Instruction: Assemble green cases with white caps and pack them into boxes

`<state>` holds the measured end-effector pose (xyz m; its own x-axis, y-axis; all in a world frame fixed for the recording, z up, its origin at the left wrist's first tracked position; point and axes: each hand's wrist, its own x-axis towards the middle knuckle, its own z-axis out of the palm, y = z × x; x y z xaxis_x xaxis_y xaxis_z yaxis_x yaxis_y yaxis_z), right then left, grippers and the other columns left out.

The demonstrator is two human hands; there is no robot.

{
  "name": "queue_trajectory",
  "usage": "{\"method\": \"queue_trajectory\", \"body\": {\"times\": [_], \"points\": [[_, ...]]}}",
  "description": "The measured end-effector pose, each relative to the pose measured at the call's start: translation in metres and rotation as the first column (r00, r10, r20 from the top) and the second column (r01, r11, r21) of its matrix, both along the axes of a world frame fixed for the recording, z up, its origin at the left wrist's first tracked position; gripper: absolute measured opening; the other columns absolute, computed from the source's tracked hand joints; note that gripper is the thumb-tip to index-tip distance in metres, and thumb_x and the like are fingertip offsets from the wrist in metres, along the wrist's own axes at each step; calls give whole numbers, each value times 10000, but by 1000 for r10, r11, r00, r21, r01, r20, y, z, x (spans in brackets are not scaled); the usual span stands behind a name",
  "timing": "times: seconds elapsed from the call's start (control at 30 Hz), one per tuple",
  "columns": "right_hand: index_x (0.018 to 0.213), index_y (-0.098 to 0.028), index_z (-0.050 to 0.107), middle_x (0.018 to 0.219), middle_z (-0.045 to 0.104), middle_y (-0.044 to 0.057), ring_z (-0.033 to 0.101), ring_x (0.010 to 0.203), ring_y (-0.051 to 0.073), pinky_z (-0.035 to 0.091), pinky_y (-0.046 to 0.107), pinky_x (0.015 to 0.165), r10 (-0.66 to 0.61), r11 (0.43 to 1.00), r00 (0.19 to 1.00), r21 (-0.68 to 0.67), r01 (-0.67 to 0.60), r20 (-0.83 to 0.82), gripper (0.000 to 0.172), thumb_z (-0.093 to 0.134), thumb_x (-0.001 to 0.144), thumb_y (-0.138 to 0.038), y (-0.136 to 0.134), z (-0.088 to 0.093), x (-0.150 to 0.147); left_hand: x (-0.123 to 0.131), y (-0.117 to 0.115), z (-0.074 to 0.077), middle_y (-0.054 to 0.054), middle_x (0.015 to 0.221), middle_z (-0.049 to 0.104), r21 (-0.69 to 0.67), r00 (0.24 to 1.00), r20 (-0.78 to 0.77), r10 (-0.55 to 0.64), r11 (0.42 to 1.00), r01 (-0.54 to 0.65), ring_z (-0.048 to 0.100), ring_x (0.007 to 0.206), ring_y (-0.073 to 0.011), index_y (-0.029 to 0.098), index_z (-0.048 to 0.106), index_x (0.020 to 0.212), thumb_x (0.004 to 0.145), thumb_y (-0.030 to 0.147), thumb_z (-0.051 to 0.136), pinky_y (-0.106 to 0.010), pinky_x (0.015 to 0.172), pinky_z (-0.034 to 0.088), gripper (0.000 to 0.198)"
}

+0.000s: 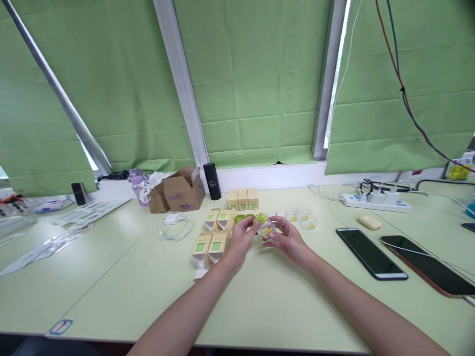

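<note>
My left hand (pixel 243 236) and my right hand (pixel 287 238) meet over the middle of the pale green table (pixel 111 277). Between the fingertips sit a small green lid (pixel 261 218) and a clear little jar (pixel 267 228) with something yellow inside. The left fingers pinch the green lid, the right fingers wrap the clear jar. Just left of my hands lie several small tan cartons with green labels (pixel 210 241), some with open flaps. Three closed tan boxes (pixel 243 199) stand behind. Three more clear jars (pixel 302 217) rest to the right.
Brown cardboard boxes (pixel 180 193), a black cylinder (pixel 212 181) and a white coiled cable (pixel 174 226) lie at the back. Two phones (pixel 371 252) and a power strip (pixel 376 201) occupy the right side. Plastic trays (pixel 87 211) lie at the far left.
</note>
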<state>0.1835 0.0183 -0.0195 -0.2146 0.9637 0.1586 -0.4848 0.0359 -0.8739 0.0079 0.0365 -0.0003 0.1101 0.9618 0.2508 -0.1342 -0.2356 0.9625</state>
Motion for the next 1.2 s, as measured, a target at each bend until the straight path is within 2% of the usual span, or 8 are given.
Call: {"method": "queue_trajectory", "body": {"times": [0.33,0.53,0.77,0.9,1.03,1.2], "points": [[1104,-259,657,1186,639,29,750,880,223,643,452,852,31,999,1000,40,-31,2,533,953,678,-385,-2,1,-1,-2,2,-5,-166,1204,754,52,997,-79,3,999,2,700,1092,-277,122,741,1183,791,565,840,-368,926,554,600],[1118,-258,659,1198,643,33,744,867,211,637,468,895,26,999,1000,39,-26,3,554,958,675,-405,-1,-1,-1,-2,3,-5,-176,1192,758,78,996,-89,10,997,-3,705,1133,-297,117,740,1176,796,541,844,-414,990,553,578],[1129,-276,677,1211,633,37,745,869,212,610,523,950,33,998,999,60,-34,19,526,944,692,-393,0,-2,1,-2,1,-4,-173,1230,750,99,994,-111,5,995,6,713,1135,-297,133,753,1165,809,510,838,-406,958,578,525],[1153,-282,679,1206,633,39,733,891,219,615,511,932,27,997,999,66,-30,44,540,935,696,-415,0,-2,1,-2,0,-4,-170,1279,736,102,989,-146,-3,995,18,705,1150,-297,148,754,1168,824,500,823,-407,955,574,497],[1152,-269,683,1187,665,60,692,988,247,624,472,878,-22,995,992,99,9,123,539,920,703,-449,3,-4,2,-2,1,-5,-163,1246,742,121,980,-196,24,993,0,692,1145,-302,151,758,1176,825,502,816,-408,939,564,500],[1116,-246,692,1166,703,83,672,1004,259,600,434,853,-107,978,974,195,69,197,510,916,699,-435,9,-8,2,-2,1,-7,-152,1186,752,145,975,-218,33,989,-1,695,1084,-286,152,761,1176,833,518,801,-373,873,565,503]]}}
